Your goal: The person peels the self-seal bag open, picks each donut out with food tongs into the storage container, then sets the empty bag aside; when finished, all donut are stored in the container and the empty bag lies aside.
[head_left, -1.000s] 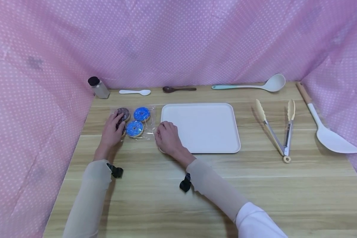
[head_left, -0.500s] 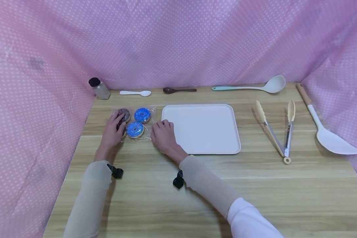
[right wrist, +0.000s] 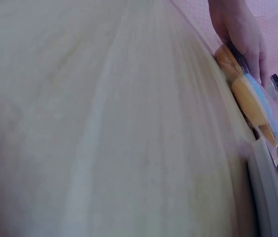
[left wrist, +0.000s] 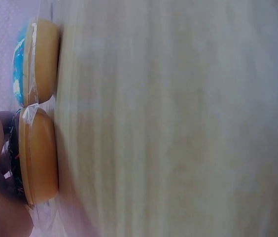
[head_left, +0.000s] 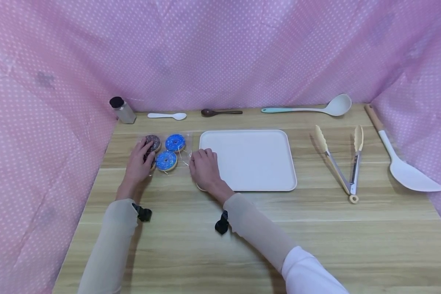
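Observation:
Two blue-iced doughnuts (head_left: 166, 160) and two dark brown ones (head_left: 154, 143) with sprinkles lie flat in a clear plastic bag (head_left: 185, 152), left of a white rectangular tray (head_left: 248, 161). My left hand (head_left: 136, 164) rests on the brown doughnuts with fingers spread, partly covering them. In the left wrist view, its fingers bend over the top of a brown doughnut (left wrist: 39, 158), beside a blue one (left wrist: 44, 61). My right hand (head_left: 206, 168) pinches the bag's right end, its curled fingers over the tray's left rim; its fingertips are hidden in the head view.
Along the back lie a black-capped bottle (head_left: 123, 110), a white spoon (head_left: 167, 116), a dark wooden spoon (head_left: 220, 112) and a ladle (head_left: 308, 108). At the right are spread tongs (head_left: 343, 167) and a white turner (head_left: 406, 167). Pink dotted cloth (head_left: 220, 49) surrounds the table.
My right hand first moved left toward the doughnuts, then slightly back right, at the bag's end. My left hand stays on the brown doughnuts.

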The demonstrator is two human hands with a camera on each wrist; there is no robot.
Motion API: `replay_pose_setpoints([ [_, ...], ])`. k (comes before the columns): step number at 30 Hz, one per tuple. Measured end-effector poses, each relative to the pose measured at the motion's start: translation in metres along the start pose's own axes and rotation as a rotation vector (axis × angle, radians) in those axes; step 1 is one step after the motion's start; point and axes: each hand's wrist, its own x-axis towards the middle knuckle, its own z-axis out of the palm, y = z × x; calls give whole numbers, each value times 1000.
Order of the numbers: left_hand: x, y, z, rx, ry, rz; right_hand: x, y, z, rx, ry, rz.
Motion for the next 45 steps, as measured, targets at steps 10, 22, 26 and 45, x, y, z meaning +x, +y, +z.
replay_pose_setpoints([
  [10,1,-1,1,0,4,10,-2,12,-2,94,27,47],
  [22,-1,-2,0,13,-1,-2,15,3,-7,24,-101,65],
  [26,-2,-1,1,9,-4,-1,18,-2,-5,-18,-122,53],
  [45,-1,1,-1,5,-30,-45,17,9,-8,41,-15,52],
])
